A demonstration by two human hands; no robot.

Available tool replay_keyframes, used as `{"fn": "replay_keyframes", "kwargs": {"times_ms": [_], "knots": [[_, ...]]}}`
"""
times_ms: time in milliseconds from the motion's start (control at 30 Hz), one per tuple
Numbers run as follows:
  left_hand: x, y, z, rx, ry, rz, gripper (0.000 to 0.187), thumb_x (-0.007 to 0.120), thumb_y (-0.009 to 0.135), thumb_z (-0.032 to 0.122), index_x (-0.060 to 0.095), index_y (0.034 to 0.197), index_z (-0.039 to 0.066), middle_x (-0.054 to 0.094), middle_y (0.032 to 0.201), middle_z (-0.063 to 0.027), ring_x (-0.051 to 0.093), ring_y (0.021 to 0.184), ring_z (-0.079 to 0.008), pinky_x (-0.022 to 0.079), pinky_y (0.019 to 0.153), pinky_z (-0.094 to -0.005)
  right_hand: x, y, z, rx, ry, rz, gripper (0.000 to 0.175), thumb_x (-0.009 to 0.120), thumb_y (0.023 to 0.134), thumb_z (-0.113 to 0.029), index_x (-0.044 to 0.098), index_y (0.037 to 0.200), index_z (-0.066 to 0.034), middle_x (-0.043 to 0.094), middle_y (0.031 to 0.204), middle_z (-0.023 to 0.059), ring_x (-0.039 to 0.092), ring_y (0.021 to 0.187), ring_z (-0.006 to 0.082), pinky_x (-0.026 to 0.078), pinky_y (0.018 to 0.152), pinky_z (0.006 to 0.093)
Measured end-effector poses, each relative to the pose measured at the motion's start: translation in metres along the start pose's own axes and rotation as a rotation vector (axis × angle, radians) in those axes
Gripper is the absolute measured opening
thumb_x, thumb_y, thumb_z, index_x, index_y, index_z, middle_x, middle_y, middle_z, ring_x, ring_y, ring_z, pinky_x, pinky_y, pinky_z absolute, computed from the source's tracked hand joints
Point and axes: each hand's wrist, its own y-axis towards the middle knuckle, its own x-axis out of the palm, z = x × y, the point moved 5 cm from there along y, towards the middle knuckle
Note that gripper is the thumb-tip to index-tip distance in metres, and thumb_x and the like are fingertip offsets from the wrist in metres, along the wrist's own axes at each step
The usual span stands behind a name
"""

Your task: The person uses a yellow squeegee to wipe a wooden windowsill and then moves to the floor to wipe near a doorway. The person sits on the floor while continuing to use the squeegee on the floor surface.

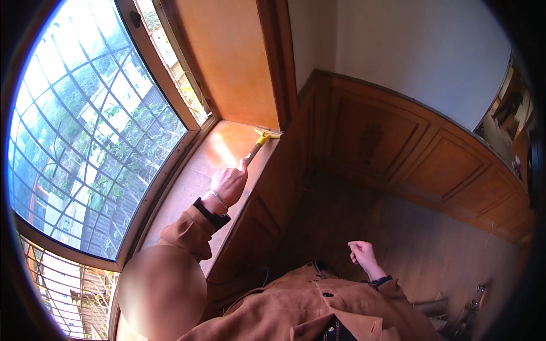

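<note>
My left hand (230,183) grips the handle of a scraper (256,149) with a yellow head. My arm is stretched out over the window sill (196,170), and my index finger or thumb lies along the handle. The scraper's wide head rests at the far end of the sill, close to the foot of the wooden window jamb (239,64) and the sill's front edge. Away from the sill, my right hand (364,257) hangs in front of my brown jacket (281,298), its fingers curled and nothing visible in them.
A framed glass window panel (98,128) stands at the left, with a metal grille and plants beyond it. Wood panelling (379,132) lines the lower wall. Blurred objects (473,304) lie on the dark floor (396,221) at lower right. A blurred patch covers the lower left.
</note>
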Motion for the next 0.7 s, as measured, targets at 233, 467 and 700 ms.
{"fn": "replay_keyframes", "kwargs": {"times_ms": [233,467,700], "knots": [[-0.013,0.002,0.032,-0.066,-0.035,-0.069,0.055,0.048,0.082,0.002,0.034,0.134,-0.011,0.061,0.065,-0.0189,0.064,0.061,-0.0362,0.049,0.051,-0.0443,0.005,0.0,-0.006,-0.027,-0.002,-0.02,0.021,0.056,0.095,-0.02,0.065,0.106,-0.0042,0.059,0.063,0.0002,0.052,0.046,0.0059,0.04,0.041,0.0198],[-0.027,0.001,0.067,-0.065,-0.018,-0.08,0.052,0.049,0.085,0.004,0.037,0.133,-0.011,0.063,0.067,-0.0165,0.065,0.062,-0.0313,0.051,0.054,-0.0415,0.005,0.0,-0.007,-0.02,0.019,-0.023,0.02,0.055,0.095,-0.018,0.065,0.106,-0.0042,0.058,0.063,0.0004,0.052,0.046,0.0061,0.041,0.041,0.0197],[-0.034,-0.001,0.082,-0.028,-0.001,-0.08,0.055,0.049,0.084,0.004,0.035,0.135,-0.012,0.063,0.067,-0.0148,0.065,0.062,-0.0299,0.05,0.053,-0.0402,-0.001,-0.001,-0.005,-0.008,0.029,-0.005,0.02,0.057,0.095,-0.019,0.065,0.106,-0.0041,0.059,0.063,0.0005,0.052,0.046,0.0062,0.041,0.042,0.0197]]}}
